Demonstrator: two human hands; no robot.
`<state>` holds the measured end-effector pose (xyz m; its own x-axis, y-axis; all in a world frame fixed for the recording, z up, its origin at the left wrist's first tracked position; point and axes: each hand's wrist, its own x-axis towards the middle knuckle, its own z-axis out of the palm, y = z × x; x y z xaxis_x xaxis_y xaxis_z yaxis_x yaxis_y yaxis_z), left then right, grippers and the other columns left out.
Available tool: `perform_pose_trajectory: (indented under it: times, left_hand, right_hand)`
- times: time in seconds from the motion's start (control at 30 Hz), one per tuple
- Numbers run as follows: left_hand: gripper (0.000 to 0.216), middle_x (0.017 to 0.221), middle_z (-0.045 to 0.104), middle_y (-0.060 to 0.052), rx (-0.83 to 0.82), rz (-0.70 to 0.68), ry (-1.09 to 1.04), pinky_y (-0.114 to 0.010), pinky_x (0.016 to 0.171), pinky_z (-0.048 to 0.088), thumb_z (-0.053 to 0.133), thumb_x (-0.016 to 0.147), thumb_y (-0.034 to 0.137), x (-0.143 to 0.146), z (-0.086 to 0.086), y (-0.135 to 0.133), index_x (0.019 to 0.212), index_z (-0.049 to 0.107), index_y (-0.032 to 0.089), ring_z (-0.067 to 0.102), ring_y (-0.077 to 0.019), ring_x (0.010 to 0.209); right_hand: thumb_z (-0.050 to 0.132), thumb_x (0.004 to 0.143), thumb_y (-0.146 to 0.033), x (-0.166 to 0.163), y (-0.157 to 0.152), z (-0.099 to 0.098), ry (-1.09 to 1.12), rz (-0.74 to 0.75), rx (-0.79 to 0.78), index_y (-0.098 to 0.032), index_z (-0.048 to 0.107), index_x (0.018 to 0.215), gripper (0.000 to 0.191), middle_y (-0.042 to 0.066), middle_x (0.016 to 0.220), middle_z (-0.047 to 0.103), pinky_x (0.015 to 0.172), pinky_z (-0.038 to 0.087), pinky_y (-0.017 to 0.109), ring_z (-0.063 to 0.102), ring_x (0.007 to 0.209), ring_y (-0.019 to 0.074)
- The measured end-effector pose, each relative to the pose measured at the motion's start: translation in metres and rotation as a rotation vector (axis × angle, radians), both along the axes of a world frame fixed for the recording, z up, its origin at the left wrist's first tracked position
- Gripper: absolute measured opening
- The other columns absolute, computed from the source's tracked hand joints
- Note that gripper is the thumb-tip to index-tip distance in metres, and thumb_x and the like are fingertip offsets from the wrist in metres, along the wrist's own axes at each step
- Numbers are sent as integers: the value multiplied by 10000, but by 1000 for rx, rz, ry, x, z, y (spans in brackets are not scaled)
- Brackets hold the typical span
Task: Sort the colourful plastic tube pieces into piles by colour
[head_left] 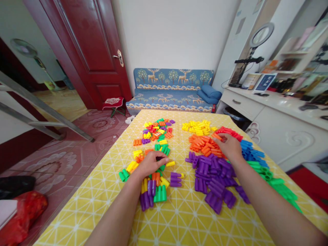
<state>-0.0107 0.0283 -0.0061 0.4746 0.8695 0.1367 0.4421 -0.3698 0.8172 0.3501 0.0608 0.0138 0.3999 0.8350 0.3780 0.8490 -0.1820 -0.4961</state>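
My right hand (230,146) pinches an orange plastic tube block (217,136) between thumb and fingertips. It is held over the right edge of a pile of orange tube blocks (202,143), close to the red tube blocks (230,132). On the left, my left hand (151,163) is over a mixed-colour group of blocks, its fingers curved and a gap showing between thumb and fingers. Green blocks (162,167) lie partly hidden beneath it. Just beyond its thumb is a yellow block (170,164). Nearer me are purple blocks (146,201) and a green block (160,194).
Sorted piles of yellow (198,127), purple (214,171), blue (249,152) and green blocks (282,189) lie on the right of the yellow patterned tablecloth (179,222). Behind the table stands a blue sofa (166,95); a white dresser (284,126) is at right.
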Motion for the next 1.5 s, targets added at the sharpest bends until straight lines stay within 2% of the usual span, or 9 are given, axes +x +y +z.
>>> perform_pose_trajectory:
  times: [0.13, 0.4, 0.53, 0.67, 0.77, 0.87, 1.1, 1.3, 1.5]
  left_hand:
    - [383, 766, 685, -28, -2, 4, -11, -244, 689, 442, 556, 838, 489, 0, -1, 0, 805, 709, 140, 586, -150, 721]
    - [394, 788, 697, -37, -5, 15, -31, -252, 696, 451, 566, 832, 501, -1, -1, -1, 817, 713, 136, 592, -158, 733]
    - [379, 787, 700, -37, -8, 14, -31, -253, 705, 456, 568, 834, 482, -1, 2, -1, 816, 714, 133, 596, -158, 734]
    - [339, 789, 697, -35, -9, 15, -26, -256, 704, 453, 557, 845, 434, 0, 2, -2, 824, 713, 134, 597, -160, 740]
    - [313, 788, 696, -36, 0, 17, -21, -253, 699, 449, 560, 843, 403, 0, 2, -2, 827, 715, 132, 598, -159, 743]
    - [303, 780, 697, -40, 11, 22, -25, -252, 695, 451, 566, 838, 388, 1, 2, -2, 818, 720, 128, 602, -160, 739]
    - [267, 785, 702, -43, 7, 34, -21, -256, 691, 460, 579, 820, 354, 0, 0, -1, 827, 725, 130, 614, -167, 737]
    - [252, 784, 705, -44, 13, 21, -16, -255, 703, 467, 575, 819, 339, 1, 1, -3, 837, 723, 137, 615, -166, 742]
    - [230, 835, 719, -50, 41, 24, -7, -262, 744, 468, 580, 815, 321, 1, 2, -2, 845, 729, 148, 623, -173, 786]
  right_hand:
    - [581, 800, -442, 21, 16, -10, -66, -51, -130, -153, 692, 1084, 420, 131, 1031, 721, 769, 480, 332, 665, 932, 269]
    - [343, 928, -467, 18, 15, -14, -70, 67, -204, -110, 723, 1034, 532, 192, 1026, 712, 804, 468, 353, 650, 993, 299]
    - [352, 924, -475, -5, 2, 4, -54, 100, -63, -109, 710, 1033, 523, 186, 1047, 703, 855, 458, 373, 631, 1019, 297]
    - [433, 894, -441, -66, -28, 22, 85, 373, 160, -148, 696, 1023, 414, 124, 1075, 700, 901, 460, 353, 627, 1020, 239]
    - [504, 854, -342, -120, -56, 20, 161, 594, 49, -195, 697, 988, 277, 64, 983, 718, 773, 497, 309, 656, 860, 191]
    - [564, 760, -166, -153, -78, 9, -19, 638, -138, -223, 709, 929, 230, 48, 944, 718, 702, 471, 289, 656, 794, 183]
    - [609, 629, -70, -152, -98, -3, -240, 636, -333, -285, 703, 930, 382, 19, 865, 718, 607, 394, 255, 663, 760, 199]
    - [575, 705, -93, -172, -98, -26, 85, 806, -231, -248, 692, 836, 235, -6, 791, 675, 589, 406, 231, 601, 653, 137]
    - [507, 818, -133, -189, -98, -44, 218, 642, 28, -213, 637, 1003, 240, 55, 1020, 633, 749, 488, 298, 623, 880, 179]
